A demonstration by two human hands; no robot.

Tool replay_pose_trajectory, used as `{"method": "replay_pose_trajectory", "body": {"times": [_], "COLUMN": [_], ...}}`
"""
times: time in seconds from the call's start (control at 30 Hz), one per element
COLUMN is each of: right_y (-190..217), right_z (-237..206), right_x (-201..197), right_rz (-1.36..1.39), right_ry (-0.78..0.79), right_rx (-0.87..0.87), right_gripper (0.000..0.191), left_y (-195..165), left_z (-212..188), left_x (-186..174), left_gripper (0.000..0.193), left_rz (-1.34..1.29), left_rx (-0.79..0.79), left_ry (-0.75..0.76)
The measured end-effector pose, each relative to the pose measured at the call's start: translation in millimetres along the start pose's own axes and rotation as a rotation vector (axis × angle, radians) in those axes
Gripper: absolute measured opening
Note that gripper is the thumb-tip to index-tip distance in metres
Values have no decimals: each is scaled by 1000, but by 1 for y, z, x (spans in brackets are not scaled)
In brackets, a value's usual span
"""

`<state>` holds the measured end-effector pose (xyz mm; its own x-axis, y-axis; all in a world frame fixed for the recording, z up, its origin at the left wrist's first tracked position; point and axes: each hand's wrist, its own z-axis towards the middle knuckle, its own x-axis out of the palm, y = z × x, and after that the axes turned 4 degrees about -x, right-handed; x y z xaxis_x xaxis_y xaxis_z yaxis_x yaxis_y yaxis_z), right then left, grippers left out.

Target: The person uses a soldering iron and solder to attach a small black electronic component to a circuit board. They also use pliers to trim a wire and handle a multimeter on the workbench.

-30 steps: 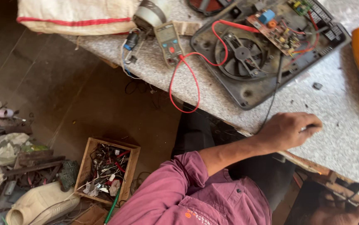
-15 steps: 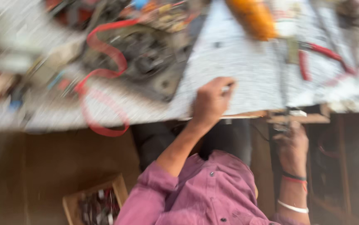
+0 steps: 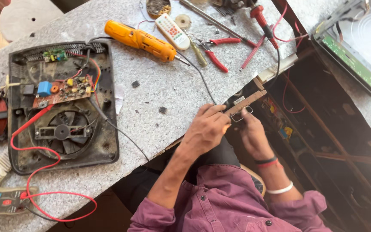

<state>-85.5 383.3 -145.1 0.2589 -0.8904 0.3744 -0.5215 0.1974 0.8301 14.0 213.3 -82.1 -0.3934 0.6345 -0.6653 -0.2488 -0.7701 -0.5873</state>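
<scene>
My left hand [image 3: 204,129] rests on the edge of the speckled stone table [image 3: 164,86], its fingers closed on the near end of a short wooden strip [image 3: 249,99]. My right hand [image 3: 254,135], with bands on the wrist, is just below the table edge. Its fingertips pinch a small metal wire loop [image 3: 239,115] that hangs under the strip. Both hands meet at that spot, over a dark gap beside the table.
An opened black appliance base [image 3: 63,103] with a fan and circuit board lies at left, a red lead running to a meter [image 3: 0,201]. An orange power screwdriver [image 3: 140,41], white remote [image 3: 172,31], red-handled pliers [image 3: 215,49] and a red probe [image 3: 260,17] lie behind. Another opened appliance [image 3: 357,47] sits at right.
The view has swung round and steadied. My left hand has stayed at the table edge, and my right hand has come up from below to the wooden strip.
</scene>
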Motion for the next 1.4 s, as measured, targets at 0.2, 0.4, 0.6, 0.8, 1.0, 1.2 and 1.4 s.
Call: {"method": "replay_pose_trajectory", "body": {"times": [0.2,0.4,0.6,0.8,1.0,1.2,1.4], "right_y": [0,-8,-13,-26,-35,-16,55], "right_z": [31,24,-18,-76,-110,-116,-107], "right_x": [-14,-34,-84,-142,-171,-176,-114], "right_rz": [204,-110,-6,66,84,-476,-1101], "right_ry": [141,66,-11,-54,-81,-355,-166], "right_rx": [-46,-185,-109,-88,-116,-461,-885], "right_gripper": [36,36,50,57,45,36,11], "left_y": [8,4,-1,0,-14,-29,-36], "left_z": [-2,5,4,2,1,-4,-7], "left_x": [-4,3,9,14,21,12,11], "left_gripper": [11,14,14,15,14,11,10], "left_rz": [-35,-7,31,56,59,9,-12], "left_rx": [-91,-125,-138,-139,-120,-161,-192], "left_ry": [-10,-85,-102,-85,-86,-71,-99]}}
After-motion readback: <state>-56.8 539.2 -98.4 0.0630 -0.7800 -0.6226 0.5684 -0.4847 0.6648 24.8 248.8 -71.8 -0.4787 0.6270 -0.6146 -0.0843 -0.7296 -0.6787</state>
